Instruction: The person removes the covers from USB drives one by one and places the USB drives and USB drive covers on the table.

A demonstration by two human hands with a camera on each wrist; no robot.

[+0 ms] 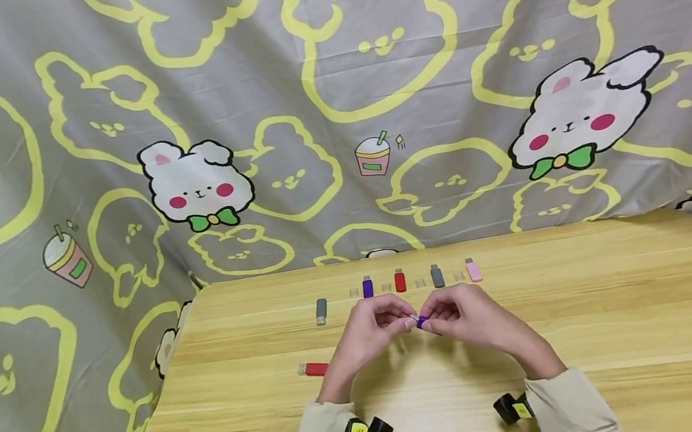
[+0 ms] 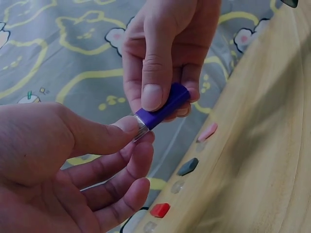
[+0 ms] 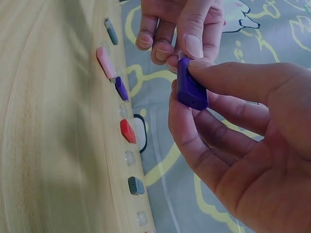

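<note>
Both hands meet above the table at a purple USB flash drive (image 2: pixel 167 108). My right hand (image 1: pixel 467 312) pinches its purple body between thumb and fingers, as the right wrist view shows with the drive (image 3: pixel 192 92) close up. With thumb and fingertips, my left hand (image 1: pixel 373 328) pinches the shiny connector end. Whether a clear cap covers that end I cannot tell, since the left fingertips hide much of it. In the head view only a small bit of the purple drive (image 1: pixel 420 321) shows between the hands.
Behind the hands, a row on the wooden table (image 1: pixel 649 317) holds a purple drive (image 1: pixel 368 288), a red one (image 1: pixel 400 281), a grey one (image 1: pixel 437 276) and a pink one (image 1: pixel 474 270), with small clear caps (image 1: pixel 420 283) between. Leftward lie another grey drive (image 1: pixel 321 311) and red drive (image 1: pixel 314 369).
</note>
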